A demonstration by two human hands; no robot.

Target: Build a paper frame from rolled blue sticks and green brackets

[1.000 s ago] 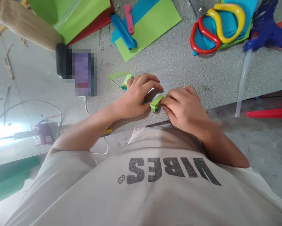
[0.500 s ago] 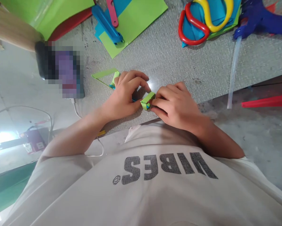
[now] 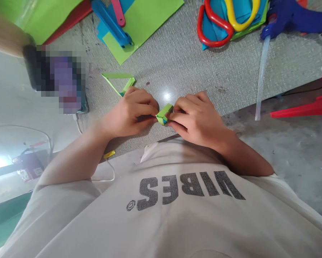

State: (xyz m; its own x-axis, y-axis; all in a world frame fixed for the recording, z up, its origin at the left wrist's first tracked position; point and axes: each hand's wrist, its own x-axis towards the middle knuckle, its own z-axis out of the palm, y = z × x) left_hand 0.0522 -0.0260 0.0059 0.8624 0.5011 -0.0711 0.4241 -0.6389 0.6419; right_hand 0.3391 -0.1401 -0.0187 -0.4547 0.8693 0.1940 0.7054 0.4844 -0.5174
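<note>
A: How far along is it?
B: On my feed, the fold is a compact green block, blue showing, between both hands. I'd judge its shaping mostly done. At its ten o'clock a strip is bent into an open triangle. What remains, I can't tell.
A: And the hands?
B: I see the right hand pinching the fold's three o'clock side. The left hand is narrowed at its nine; whether it grips, I can't tell.
A: Anything in the way?
B: The strip, just beside the left knuckles. Farther off I have a blue tool at eleven, scissors between one and two, a glue gun at two, its glue stick jutting past the edge of the table.
</note>
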